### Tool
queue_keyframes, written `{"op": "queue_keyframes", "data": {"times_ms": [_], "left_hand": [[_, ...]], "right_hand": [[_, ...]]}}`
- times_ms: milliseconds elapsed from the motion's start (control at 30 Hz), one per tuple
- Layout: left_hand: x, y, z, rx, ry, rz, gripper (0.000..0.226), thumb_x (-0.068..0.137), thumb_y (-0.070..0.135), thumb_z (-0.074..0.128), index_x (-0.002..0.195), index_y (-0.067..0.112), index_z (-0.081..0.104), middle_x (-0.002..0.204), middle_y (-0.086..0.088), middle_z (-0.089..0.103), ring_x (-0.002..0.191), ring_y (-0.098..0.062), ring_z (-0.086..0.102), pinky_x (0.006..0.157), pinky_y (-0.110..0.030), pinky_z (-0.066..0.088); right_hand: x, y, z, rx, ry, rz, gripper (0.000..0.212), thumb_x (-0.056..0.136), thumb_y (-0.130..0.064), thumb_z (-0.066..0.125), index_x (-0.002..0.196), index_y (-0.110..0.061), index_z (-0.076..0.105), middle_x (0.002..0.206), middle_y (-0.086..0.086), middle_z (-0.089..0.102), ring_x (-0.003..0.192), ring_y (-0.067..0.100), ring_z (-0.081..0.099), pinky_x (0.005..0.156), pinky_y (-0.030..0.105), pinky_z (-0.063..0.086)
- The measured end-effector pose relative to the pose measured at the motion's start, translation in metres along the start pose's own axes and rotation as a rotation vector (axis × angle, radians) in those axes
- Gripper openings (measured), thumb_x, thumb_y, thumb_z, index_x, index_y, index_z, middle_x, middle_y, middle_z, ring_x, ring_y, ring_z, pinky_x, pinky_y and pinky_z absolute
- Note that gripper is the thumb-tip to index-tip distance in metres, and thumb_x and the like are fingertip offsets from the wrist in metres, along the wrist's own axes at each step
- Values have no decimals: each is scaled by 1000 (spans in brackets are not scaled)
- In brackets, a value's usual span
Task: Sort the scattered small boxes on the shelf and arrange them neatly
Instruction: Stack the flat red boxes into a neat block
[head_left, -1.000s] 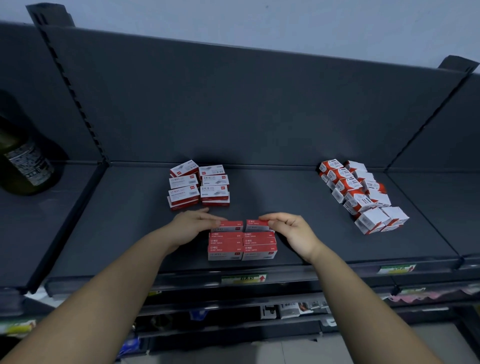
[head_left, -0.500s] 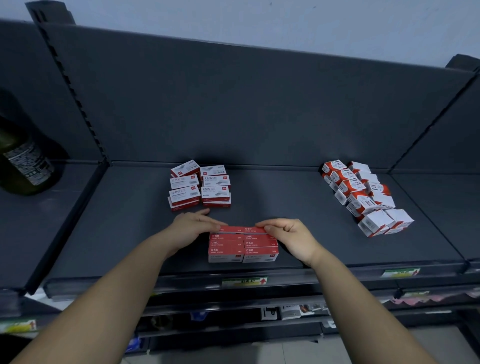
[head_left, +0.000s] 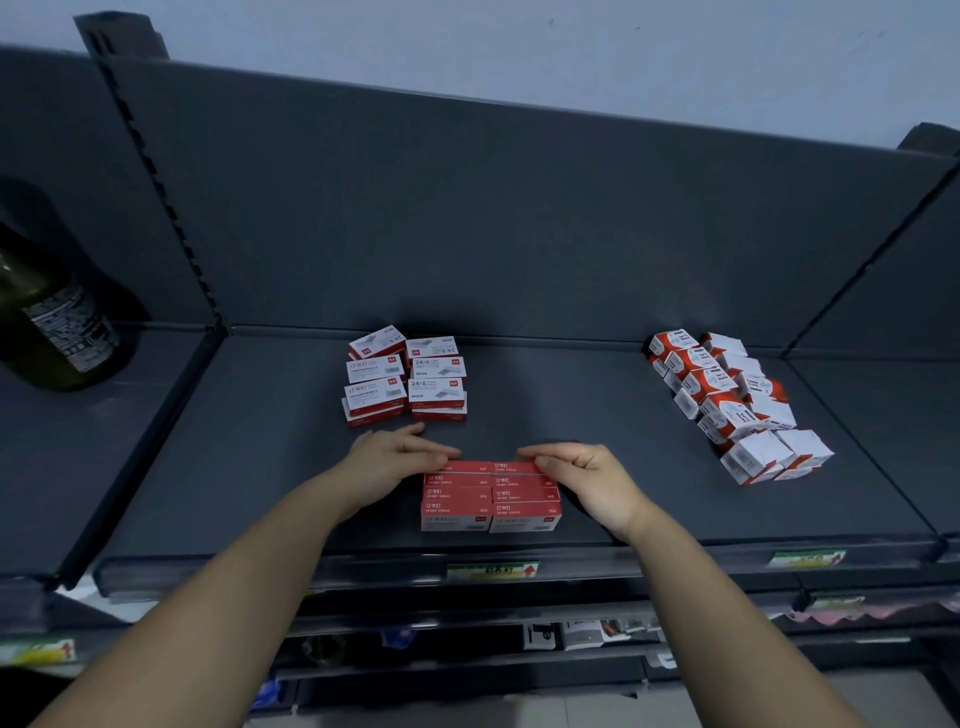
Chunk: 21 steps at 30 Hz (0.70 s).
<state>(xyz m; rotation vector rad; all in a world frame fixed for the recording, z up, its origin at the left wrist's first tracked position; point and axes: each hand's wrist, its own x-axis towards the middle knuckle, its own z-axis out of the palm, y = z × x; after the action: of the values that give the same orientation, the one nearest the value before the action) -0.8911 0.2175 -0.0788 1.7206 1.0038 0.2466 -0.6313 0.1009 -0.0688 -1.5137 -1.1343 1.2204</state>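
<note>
A block of red staple boxes (head_left: 491, 501) lies in two columns near the front edge of the dark shelf (head_left: 260, 467). My left hand (head_left: 395, 462) rests at the block's back left corner, and its straight fingers touch the rear left box. My right hand (head_left: 582, 475) is at the back right corner, fingers curled over the rear right red box (head_left: 519, 467). Behind sits a stacked group of white-and-red staple boxes (head_left: 405, 382). A loose, crooked double row of white-and-orange boxes (head_left: 732, 405) lies at the right.
A dark green bottle (head_left: 47, 322) stands on the neighbouring shelf at the left. Price labels (head_left: 491, 570) sit on the shelf's front rail. Lower shelves below hold other small goods. Bare shelf surface lies between the middle groups and the right group.
The two rear red boxes, apart a second ago, have been pushed together and against the block. Both hands have closed in toward each other.
</note>
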Motion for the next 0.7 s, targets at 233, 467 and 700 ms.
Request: {"op": "queue_keyframes", "data": {"times_ms": [233, 467, 700], "left_hand": [[-16, 7, 7, -262, 300, 157, 28, 95, 9, 61, 107, 31, 72, 126, 13, 61, 121, 1, 51, 107, -25, 38], [-13, 5, -34, -69, 778, 133, 26, 87, 0, 61, 103, 20, 66, 102, 1, 65, 92, -13, 61, 90, -32, 51], [8, -9, -62, 291, 538, -322, 50, 88, 53, 63, 122, 17, 58, 118, -2, 62, 106, -24, 60, 87, -38, 52]], "right_hand": [[16, -5, -11, 192, 32, 64, 26, 99, -2, 51, 117, -10, 68, 115, 12, 73, 110, 27, 68, 103, 35, 47], [54, -48, 26, -355, 47, 100, 17, 96, -11, 60, 109, -19, 66, 95, 4, 69, 82, 19, 61, 83, 34, 52], [95, -80, 76, -742, 123, 121, 51, 91, -38, 68, 134, -17, 54, 133, 5, 52, 123, 23, 53, 98, 31, 42]]}}
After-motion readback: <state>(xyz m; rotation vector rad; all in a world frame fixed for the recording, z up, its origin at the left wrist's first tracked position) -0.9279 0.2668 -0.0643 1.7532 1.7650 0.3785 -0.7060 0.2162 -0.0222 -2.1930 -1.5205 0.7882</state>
